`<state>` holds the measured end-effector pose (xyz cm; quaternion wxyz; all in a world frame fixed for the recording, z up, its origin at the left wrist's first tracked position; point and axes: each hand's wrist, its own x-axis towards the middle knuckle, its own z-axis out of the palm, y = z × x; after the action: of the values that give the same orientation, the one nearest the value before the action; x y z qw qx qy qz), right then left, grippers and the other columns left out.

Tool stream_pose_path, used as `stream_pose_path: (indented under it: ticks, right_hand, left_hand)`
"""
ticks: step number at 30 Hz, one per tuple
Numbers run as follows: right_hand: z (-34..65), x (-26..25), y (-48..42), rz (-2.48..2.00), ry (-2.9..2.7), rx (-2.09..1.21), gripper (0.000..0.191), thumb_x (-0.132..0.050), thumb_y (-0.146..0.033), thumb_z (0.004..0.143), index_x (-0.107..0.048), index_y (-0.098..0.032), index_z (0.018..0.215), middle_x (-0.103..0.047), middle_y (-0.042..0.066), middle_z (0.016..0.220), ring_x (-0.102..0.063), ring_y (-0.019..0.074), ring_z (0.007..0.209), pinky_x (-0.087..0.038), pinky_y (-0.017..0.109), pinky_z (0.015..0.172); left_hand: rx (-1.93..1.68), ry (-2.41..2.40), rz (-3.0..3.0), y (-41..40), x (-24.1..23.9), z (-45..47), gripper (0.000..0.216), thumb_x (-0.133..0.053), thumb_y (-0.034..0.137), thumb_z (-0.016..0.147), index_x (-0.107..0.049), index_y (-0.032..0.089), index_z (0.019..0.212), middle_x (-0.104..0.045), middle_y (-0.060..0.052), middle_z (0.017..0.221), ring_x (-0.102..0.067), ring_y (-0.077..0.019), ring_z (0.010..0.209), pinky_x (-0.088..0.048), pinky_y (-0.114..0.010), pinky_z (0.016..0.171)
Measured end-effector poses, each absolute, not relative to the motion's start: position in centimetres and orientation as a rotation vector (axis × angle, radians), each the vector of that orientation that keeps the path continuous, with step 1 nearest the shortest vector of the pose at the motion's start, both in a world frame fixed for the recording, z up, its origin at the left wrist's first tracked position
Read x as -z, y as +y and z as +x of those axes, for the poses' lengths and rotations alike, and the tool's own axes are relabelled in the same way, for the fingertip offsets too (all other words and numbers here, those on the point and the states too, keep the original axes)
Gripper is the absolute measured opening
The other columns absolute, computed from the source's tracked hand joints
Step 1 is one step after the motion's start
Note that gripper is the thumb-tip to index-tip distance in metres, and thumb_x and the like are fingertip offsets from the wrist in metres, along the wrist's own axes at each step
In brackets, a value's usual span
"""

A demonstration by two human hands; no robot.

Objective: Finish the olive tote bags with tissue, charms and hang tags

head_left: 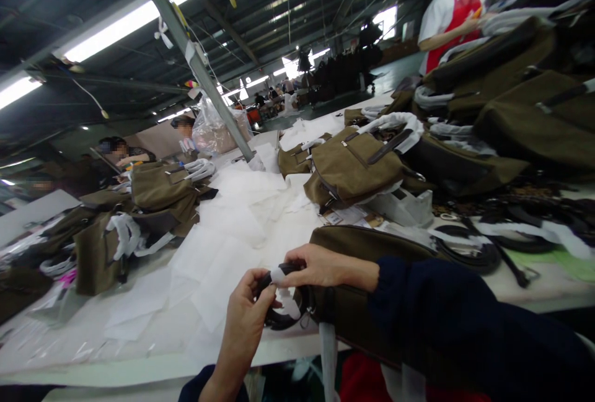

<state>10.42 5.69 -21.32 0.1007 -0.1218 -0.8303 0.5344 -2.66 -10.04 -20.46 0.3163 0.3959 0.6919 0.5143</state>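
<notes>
An olive-brown handbag [367,247] lies at the near edge of the white table [139,352]. Its dark handle [279,321] curves out to the left, partly wound in white wrapping paper [287,301]. My left hand [244,318] is closed around the handle from below. My right hand [320,266], in a dark blue sleeve, pinches the white paper on top of the handle. Both hands touch the same handle.
Sheets of white paper [232,216] cover the middle of the table. Several more olive bags with paper-wrapped handles lie left [153,191], centre [353,166] and piled at right [520,98]. Black straps [483,247] lie at right. A person in a red apron [453,12] stands at the back right; others sit at the back left.
</notes>
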Motion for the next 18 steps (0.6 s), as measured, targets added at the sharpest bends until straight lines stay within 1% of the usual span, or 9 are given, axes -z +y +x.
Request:
stream_pose_path:
  ticks: [2, 3, 5, 8, 11, 14, 16, 18]
  right_hand:
    - [10.2, 21.1, 5.7, -0.385, -2.486, -1.410, 0.045, -0.071, -0.057, 0.075, -0.067, -0.014, 0.088, -0.056, -0.002, 0.071, -0.047, 0.0106, 0.067, -0.031, 0.021, 0.056]
    - [10.0, 21.1, 5.6, -0.375, -2.486, -1.382, 0.044, -0.072, -0.056, 0.074, -0.067, -0.014, 0.087, -0.057, -0.003, 0.071, -0.047, 0.0107, 0.068, -0.031, 0.021, 0.057]
    - [9.9, 21.2, 5.5, -0.316, -2.441, -1.432, 0.039, -0.073, -0.051, 0.076, -0.066, -0.015, 0.090, -0.057, -0.003, 0.071, -0.046, 0.0103, 0.067, -0.031, 0.021, 0.057]
    - [9.9, 21.6, 5.3, -0.248, -2.333, -1.548, 0.033, -0.071, -0.041, 0.079, -0.064, -0.016, 0.100, -0.056, -0.004, 0.071, -0.047, 0.0099, 0.065, -0.033, 0.020, 0.057]
    - [10.0, 21.3, 4.9, -0.244, -2.270, -1.576, 0.033, -0.068, -0.041, 0.082, -0.062, -0.018, 0.106, -0.060, -0.002, 0.077, -0.051, 0.0106, 0.068, -0.036, 0.020, 0.060]
    - [9.9, 20.5, 4.6, -0.204, -2.302, -1.460, 0.029, -0.062, -0.044, 0.087, -0.064, -0.018, 0.098, -0.062, -0.001, 0.078, -0.052, 0.0107, 0.068, -0.036, 0.020, 0.061]
    - [9.8, 20.2, 4.6, -0.166, -2.336, -1.378, 0.026, -0.059, -0.043, 0.090, -0.064, -0.017, 0.091, -0.060, -0.002, 0.073, -0.050, 0.0099, 0.066, -0.034, 0.020, 0.060]
    - [9.9, 20.2, 4.8, -0.159, -2.335, -1.381, 0.027, -0.059, -0.042, 0.091, -0.064, -0.016, 0.088, -0.057, -0.003, 0.068, -0.047, 0.0089, 0.063, -0.032, 0.020, 0.057]
  left_hand:
    - [-1.359, 1.831, 1.079, -10.1, 20.4, -2.4, 0.022, -0.066, 0.033, 0.083, -0.057, 0.019, 0.097, -0.065, 0.002, 0.078, -0.059, -0.0127, 0.067, -0.048, -0.023, 0.060]
    - [-1.362, 1.839, 1.097, -10.1, 20.4, -2.3, 0.020, -0.064, 0.032, 0.084, -0.056, 0.020, 0.098, -0.065, 0.003, 0.078, -0.059, -0.0127, 0.068, -0.049, -0.022, 0.062]
    - [-1.371, 1.864, 1.119, -10.1, 20.4, -2.2, 0.018, -0.061, 0.030, 0.086, -0.054, 0.021, 0.099, -0.064, 0.004, 0.077, -0.059, -0.0127, 0.069, -0.049, -0.023, 0.063]
    - [-1.364, 1.896, 1.109, -10.2, 20.5, -2.4, 0.016, -0.059, 0.028, 0.086, -0.052, 0.022, 0.099, -0.063, 0.005, 0.075, -0.058, -0.0127, 0.067, -0.048, -0.023, 0.064]
    - [-1.330, 1.910, 1.136, -10.2, 20.4, -2.3, 0.013, -0.055, 0.026, 0.087, -0.051, 0.022, 0.099, -0.061, 0.005, 0.073, -0.057, -0.0129, 0.066, -0.048, -0.024, 0.064]
    - [-1.296, 1.913, 1.209, -10.0, 20.3, -2.0, 0.010, -0.051, 0.026, 0.090, -0.051, 0.023, 0.099, -0.060, 0.005, 0.074, -0.058, -0.0133, 0.068, -0.049, -0.025, 0.066]
    - [-1.305, 1.915, 1.227, -10.0, 20.4, -1.8, 0.011, -0.050, 0.029, 0.091, -0.050, 0.023, 0.100, -0.060, 0.005, 0.076, -0.059, -0.0135, 0.067, -0.050, -0.026, 0.066]
    - [-1.334, 1.931, 1.209, -10.1, 20.7, -1.7, 0.014, -0.050, 0.034, 0.092, -0.050, 0.024, 0.102, -0.059, 0.005, 0.075, -0.059, -0.0137, 0.065, -0.051, -0.026, 0.063]
